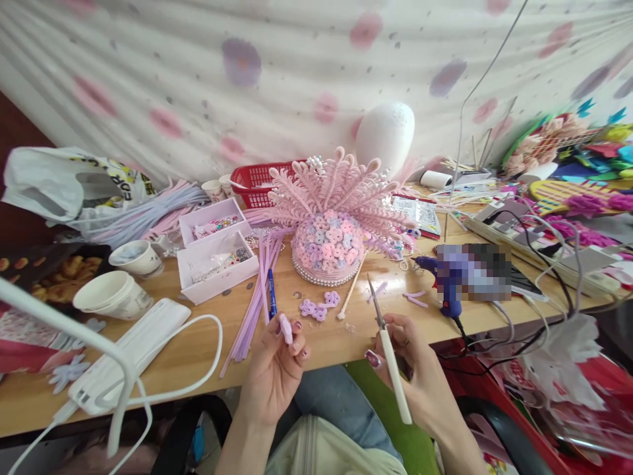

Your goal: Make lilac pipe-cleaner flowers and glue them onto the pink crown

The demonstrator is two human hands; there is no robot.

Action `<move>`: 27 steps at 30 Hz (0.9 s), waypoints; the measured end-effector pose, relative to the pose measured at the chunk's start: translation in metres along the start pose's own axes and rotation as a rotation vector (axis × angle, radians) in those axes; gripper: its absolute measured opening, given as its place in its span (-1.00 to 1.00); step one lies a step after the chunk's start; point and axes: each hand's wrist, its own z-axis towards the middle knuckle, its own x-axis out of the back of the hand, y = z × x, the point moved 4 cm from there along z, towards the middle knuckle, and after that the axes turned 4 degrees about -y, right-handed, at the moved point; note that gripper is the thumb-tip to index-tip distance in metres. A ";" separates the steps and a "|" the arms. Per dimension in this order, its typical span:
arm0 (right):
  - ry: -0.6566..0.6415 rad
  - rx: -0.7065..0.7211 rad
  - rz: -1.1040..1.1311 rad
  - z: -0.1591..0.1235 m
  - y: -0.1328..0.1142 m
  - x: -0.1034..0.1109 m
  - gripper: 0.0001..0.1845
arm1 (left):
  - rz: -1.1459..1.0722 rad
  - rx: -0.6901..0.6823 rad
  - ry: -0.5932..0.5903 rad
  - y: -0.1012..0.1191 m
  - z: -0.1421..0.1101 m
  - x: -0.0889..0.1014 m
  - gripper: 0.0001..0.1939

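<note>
My left hand (277, 373) is closed, pinching a small light-purple pipe cleaner piece (285, 328) between thumb and fingers. Scissors with pale handles (394, 376) rest in the grip of my right hand (418, 369), their slim metal blades pointing up and away over the table edge. Between and beyond both hands lie purple pipe cleaner flowers (320, 305). Farther back stands a pink headdress (329, 244), its dome covered in small pink, lilac and blue flowers, with feather-like pink fronds fanned behind. A blue pen (271, 295) lies just past my left hand, beside loose purple pipe cleaners (254, 310).
White boxes of beads (217, 267), paper cups (113, 295) and a white power bank (133, 356) with a cable occupy the left. A blue glue gun (449, 290) and a power strip (524, 254) with cords lie right. Behind are a red basket (252, 188) and white foam head (386, 135).
</note>
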 end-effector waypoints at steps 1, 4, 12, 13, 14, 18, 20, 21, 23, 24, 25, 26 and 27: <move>0.003 -0.029 -0.061 0.000 0.001 0.005 -0.61 | 0.018 0.000 0.039 0.000 0.001 0.002 -0.80; 0.106 -0.128 -0.279 0.003 0.006 0.021 -0.62 | 0.089 -0.025 0.194 0.000 0.003 0.008 -0.88; 0.300 -0.118 -0.815 0.027 0.030 0.040 -0.62 | 0.244 -0.043 0.296 0.005 0.002 0.009 -0.78; 0.305 -0.094 -0.856 0.031 0.032 0.039 -0.64 | 0.265 -0.058 0.273 0.006 0.002 0.008 -0.76; 0.314 -0.072 -0.887 0.034 0.033 0.038 -0.67 | 0.286 -0.081 0.251 0.006 0.002 0.008 -0.73; 0.321 -0.039 -0.964 0.042 0.035 0.036 -0.72 | 0.320 -0.165 0.210 0.009 0.004 0.011 -0.62; 0.297 -0.020 -1.002 0.045 0.035 0.035 -0.72 | 0.299 -0.147 0.198 0.010 0.005 0.015 -0.60; 0.281 -0.004 -1.025 0.046 0.034 0.034 -0.73 | 0.279 -0.130 0.185 0.010 0.006 0.016 -0.61; 0.247 0.023 -1.076 0.048 0.033 0.033 -0.73 | 0.236 -0.095 0.146 0.011 0.006 0.017 -0.64; 0.232 0.028 -1.102 0.050 0.032 0.032 -0.74 | 0.218 -0.080 0.125 0.012 0.005 0.016 -0.66; 0.217 0.029 -1.125 0.051 0.032 0.032 -0.75 | 0.207 -0.069 0.109 0.012 0.005 0.015 -0.67; 0.203 0.026 -1.147 0.053 0.031 0.032 -0.76 | 0.202 -0.066 0.098 0.012 0.004 0.013 -0.68; 0.189 0.023 -1.167 0.055 0.031 0.031 -0.75 | 0.203 -0.070 0.096 0.013 0.003 0.011 -0.68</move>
